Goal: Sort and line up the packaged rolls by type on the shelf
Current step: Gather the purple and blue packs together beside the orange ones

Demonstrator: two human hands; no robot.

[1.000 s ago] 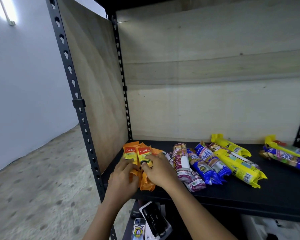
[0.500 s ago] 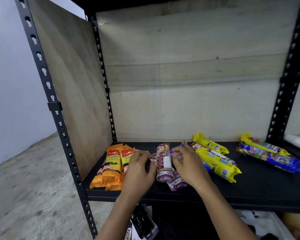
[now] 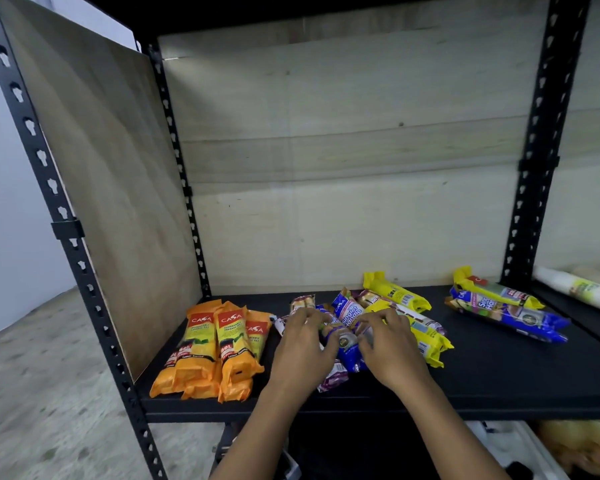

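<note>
Left hand (image 3: 300, 351) and right hand (image 3: 394, 355) over the shelf (image 3: 499, 375): curled fingers (image 3: 378, 318) of both pinch the blue roll (image 3: 347, 344) lying between them, right of the orange rolls (image 3: 215, 344).

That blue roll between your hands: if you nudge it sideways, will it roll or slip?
The blue roll looks cylindrical, so a sideways nudge would probably set it rolling. Its wrapper shines, so it may slip under light pressure. The crimped ends look floppy; the middle is likely firmer to grip.
</note>
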